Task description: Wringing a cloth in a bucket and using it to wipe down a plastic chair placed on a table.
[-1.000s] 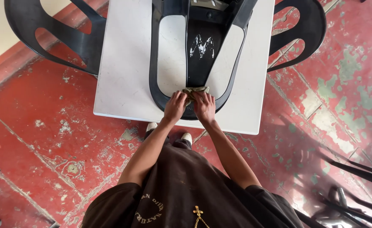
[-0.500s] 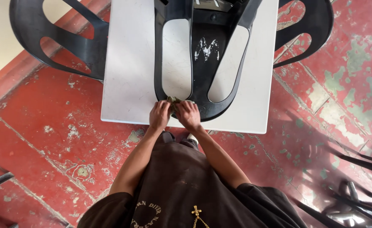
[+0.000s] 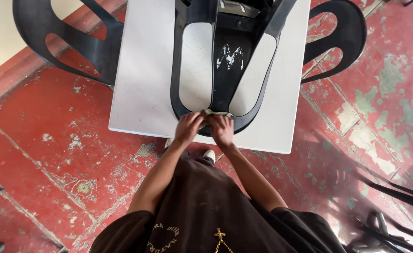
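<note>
Both hands press down on a small pale cloth (image 3: 214, 113) bunched at the near curved edge of the black plastic chair (image 3: 225, 70) that lies upturned on the white tabletop (image 3: 143, 79). The left hand (image 3: 188, 128) has its fingers curled over the cloth's left end, and the right hand (image 3: 222, 130) is curled likewise over its right end, the two just beside each other. Two more black chairs stand on the worn red floor (image 3: 38, 140) beyond the upturned chair, one at either side of it.

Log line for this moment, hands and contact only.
left hand: on cloth | right hand: on cloth | cloth: pressed against black chair edge | chair: lying on white table
</note>
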